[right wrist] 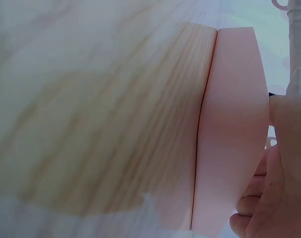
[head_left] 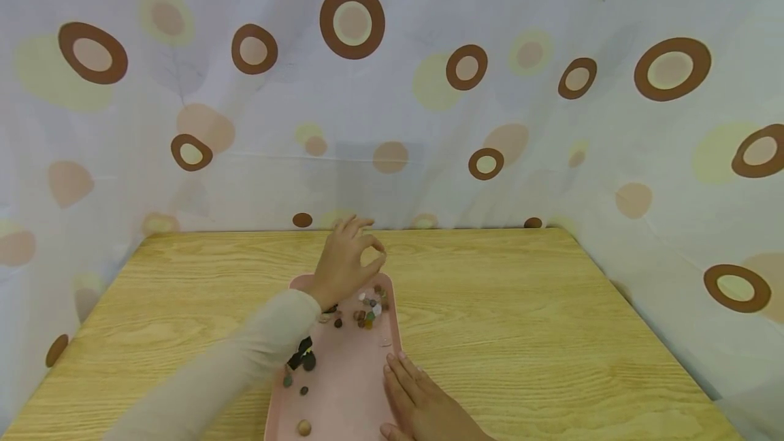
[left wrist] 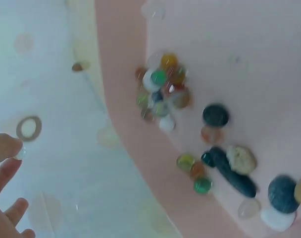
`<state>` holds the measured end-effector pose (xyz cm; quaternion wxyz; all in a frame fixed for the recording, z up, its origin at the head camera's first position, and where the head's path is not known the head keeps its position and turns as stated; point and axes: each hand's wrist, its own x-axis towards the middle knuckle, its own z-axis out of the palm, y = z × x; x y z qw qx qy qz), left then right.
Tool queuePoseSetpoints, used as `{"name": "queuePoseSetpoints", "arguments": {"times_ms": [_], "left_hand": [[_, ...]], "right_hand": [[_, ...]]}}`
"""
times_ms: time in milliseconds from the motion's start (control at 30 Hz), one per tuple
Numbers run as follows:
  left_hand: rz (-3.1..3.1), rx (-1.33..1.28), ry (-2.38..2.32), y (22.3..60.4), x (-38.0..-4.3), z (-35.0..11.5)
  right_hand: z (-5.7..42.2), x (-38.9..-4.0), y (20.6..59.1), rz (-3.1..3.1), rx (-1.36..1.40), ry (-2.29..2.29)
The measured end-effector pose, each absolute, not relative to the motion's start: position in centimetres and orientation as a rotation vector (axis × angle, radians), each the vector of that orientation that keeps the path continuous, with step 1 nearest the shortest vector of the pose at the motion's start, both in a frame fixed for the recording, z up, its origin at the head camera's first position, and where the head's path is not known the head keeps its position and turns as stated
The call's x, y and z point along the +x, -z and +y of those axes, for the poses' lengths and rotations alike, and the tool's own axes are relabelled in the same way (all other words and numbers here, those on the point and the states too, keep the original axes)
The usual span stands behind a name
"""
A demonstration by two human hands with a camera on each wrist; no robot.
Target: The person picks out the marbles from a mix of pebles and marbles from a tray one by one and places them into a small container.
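Over the far end of a pink tray [head_left: 343,386], my left hand [head_left: 349,260] is raised, thumb and forefinger meeting in a ring. Between those fingertips it pinches a small clear glass bead [left wrist: 20,152]. Below it in the tray, a cluster of small colourful stones and beads [head_left: 370,316] lies by the far right corner. The left wrist view shows dark pebbles [left wrist: 216,115], a pale rough stone [left wrist: 241,159] and a green bead [left wrist: 202,185] near them. My right hand [head_left: 429,407] rests with straight fingers along the tray's right rim.
Along the tray's left side lie a black object with a yellow mark [head_left: 300,352], a dark stone [head_left: 309,361], a greenish pebble [head_left: 288,380] and a round tan stone [head_left: 304,427]. The wooden table [head_left: 520,332] meets a patterned curtain [head_left: 429,121] behind.
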<state>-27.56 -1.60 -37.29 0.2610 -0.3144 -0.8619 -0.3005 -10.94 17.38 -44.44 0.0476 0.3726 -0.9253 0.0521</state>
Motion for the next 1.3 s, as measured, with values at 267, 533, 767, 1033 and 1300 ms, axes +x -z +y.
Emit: {"name": "queuePoseSetpoints", "arguments": {"times_ms": [267, 533, 767, 1033, 1300], "left_hand": [[-2.361, -0.542, 1.000, 37.2, -29.7, -3.6], [-2.430, -0.323, 1.167, 38.2, -30.3, -4.5], [-2.455, -0.282, 1.208, 38.5, -30.3, -4.4], [-2.455, -0.298, 1.178, 38.5, -30.4, -4.3], [-2.446, -0.314, 1.168, 38.7, -30.6, -4.3]], "right_hand": [[17.4, -10.9, 44.6, -2.807, 1.135, -0.124], [17.3, -10.8, 44.5, -2.819, 1.126, -0.135], [17.3, -10.8, 44.4, -2.830, 1.122, -0.143], [17.4, -10.8, 44.4, -2.861, 1.120, -0.176], [17.3, -10.8, 44.3, -2.846, 1.121, -0.152]]}}
